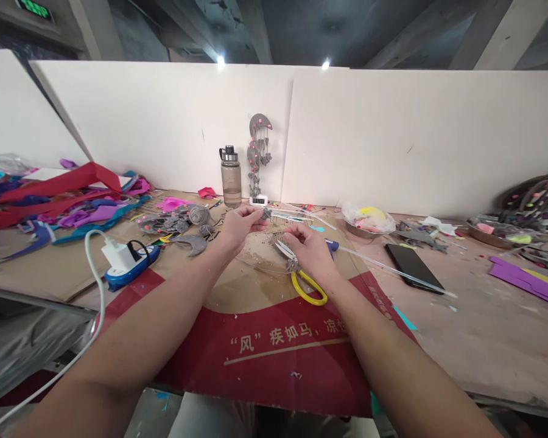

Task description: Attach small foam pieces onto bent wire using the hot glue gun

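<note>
My left hand (242,228) pinches a small grey piece (267,213) between thumb and fingertips, over the cardboard. To its right, my right hand (308,246) has its fingers drawn together; what they hold, if anything, is too small to make out. Below and beside the right hand lie scissors with yellow handles (309,289), their blades pointing up and left. A blue-handled tool (332,245) with a long clear stick (393,267) rests just right of that hand. Grey felt pieces and a ball of grey yarn (200,215) lie left of my left hand.
A bottle (231,176) and a hanging grey moon ornament (260,128) stand by the white board. A black phone (413,267) and a bowl with plastic (369,220) are right. A blue power strip (132,267) with a charger and coloured felt (73,194) are left.
</note>
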The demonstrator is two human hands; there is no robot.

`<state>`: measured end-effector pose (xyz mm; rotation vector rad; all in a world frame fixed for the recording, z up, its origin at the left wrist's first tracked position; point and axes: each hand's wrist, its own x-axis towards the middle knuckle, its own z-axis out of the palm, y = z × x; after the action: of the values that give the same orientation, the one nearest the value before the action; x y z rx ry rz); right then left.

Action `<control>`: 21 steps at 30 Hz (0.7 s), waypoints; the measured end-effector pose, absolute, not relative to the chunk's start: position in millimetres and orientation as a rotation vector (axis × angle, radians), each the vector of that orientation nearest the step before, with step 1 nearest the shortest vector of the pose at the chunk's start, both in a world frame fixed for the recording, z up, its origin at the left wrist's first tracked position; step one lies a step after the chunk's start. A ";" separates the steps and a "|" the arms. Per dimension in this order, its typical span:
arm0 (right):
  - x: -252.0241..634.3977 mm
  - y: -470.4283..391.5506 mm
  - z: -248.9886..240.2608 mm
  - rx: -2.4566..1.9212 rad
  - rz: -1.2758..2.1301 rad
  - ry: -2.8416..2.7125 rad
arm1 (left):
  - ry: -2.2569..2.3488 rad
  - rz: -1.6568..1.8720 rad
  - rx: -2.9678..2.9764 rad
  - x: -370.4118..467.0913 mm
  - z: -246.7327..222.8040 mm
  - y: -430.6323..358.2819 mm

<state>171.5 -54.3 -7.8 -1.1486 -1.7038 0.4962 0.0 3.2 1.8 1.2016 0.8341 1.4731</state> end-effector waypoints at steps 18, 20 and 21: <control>203.8 -66.9 17.0 -1.609 0.304 -1.934 | 0.587 1.720 0.679 -46.1 16.4 37.3; 224.5 -54.7 12.3 -1.919 0.073 -1.809 | 0.594 1.682 0.695 -40.2 16.4 33.3; 232.9 -49.5 7.5 -2.014 0.002 -1.791 | 0.595 1.665 0.705 -37.5 16.2 31.4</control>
<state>232.9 -49.5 7.5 -2.0142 -1.7913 0.0021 -37.5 31.4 16.2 0.7046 0.5946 1.6648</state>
